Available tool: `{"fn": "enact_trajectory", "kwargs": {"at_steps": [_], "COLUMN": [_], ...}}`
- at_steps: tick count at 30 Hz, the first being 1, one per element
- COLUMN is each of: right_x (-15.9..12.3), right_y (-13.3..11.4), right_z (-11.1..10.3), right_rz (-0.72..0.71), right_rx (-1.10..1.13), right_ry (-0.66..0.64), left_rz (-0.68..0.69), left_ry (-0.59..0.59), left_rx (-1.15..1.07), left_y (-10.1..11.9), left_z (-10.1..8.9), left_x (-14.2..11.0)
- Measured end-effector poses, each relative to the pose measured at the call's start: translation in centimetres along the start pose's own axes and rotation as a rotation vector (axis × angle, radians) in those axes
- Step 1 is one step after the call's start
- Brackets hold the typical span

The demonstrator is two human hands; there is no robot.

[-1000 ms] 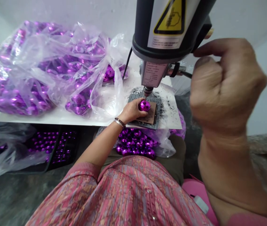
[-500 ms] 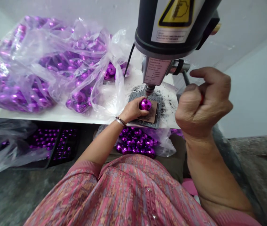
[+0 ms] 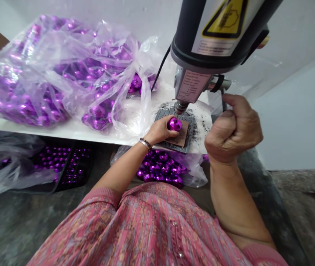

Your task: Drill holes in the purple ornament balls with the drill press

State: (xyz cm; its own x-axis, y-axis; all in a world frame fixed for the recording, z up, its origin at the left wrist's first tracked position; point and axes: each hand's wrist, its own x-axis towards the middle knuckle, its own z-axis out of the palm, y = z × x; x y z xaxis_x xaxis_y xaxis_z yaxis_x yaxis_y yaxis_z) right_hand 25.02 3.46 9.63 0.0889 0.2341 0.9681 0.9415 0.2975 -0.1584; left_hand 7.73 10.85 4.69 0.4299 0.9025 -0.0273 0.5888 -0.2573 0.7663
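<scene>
My left hand (image 3: 161,130) pinches a shiny purple faceted ball (image 3: 175,124) between thumb and fingers. The ball sits on a brown board (image 3: 182,137) laid over the grey base (image 3: 163,117) of a bench drill press (image 3: 192,85). Just above the ball is the chuck (image 3: 181,107), its thin bit pointing down at the top. Whether the bit has entered the ball I cannot tell. My right hand (image 3: 233,127) is closed around the feed lever (image 3: 224,99) at the machine's right side; its grip end is hidden in the fist.
Large clear plastic bags (image 3: 71,70) of purple balls fill the left of the white table (image 3: 96,137). More faceted balls (image 3: 160,168) lie in an open bag on my lap. Dark crates (image 3: 60,166) with purple pieces stand below left. Black shavings (image 3: 200,122) surround the base.
My right hand has swung down and toward me with the lever. My left hand still holds the ball on the board. The view has shifted slightly, moving the machine rightward.
</scene>
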Motion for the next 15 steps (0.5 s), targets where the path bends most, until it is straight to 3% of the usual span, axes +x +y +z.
{"fn": "enact_trajectory", "kwargs": {"at_steps": [8,11,14,15], "right_x": [-1.4,1.0,5.4,7.0], "right_y": [0.0,-1.2,-2.4,-2.5], "right_z": [1.4,0.5,-0.9,-1.3], "right_rz": [0.05,0.1,0.225,0.309], "right_rx": [0.05,0.096,0.131,0.129], "right_ry": [0.065,0.07,0.032,-0.081], "left_rz": [-0.02,-0.032,-0.025,-0.016], "left_ry": [-0.004,-0.016,-0.019,-0.018], "left_rx": [0.021,-0.007,-0.06,-0.077], "left_y": [0.4,0.3,0.2,0.2], "left_z": [-0.2,-0.2,-0.3,-0.5], "left_x": [-0.3,-0.3,-0.5,-0.8]}}
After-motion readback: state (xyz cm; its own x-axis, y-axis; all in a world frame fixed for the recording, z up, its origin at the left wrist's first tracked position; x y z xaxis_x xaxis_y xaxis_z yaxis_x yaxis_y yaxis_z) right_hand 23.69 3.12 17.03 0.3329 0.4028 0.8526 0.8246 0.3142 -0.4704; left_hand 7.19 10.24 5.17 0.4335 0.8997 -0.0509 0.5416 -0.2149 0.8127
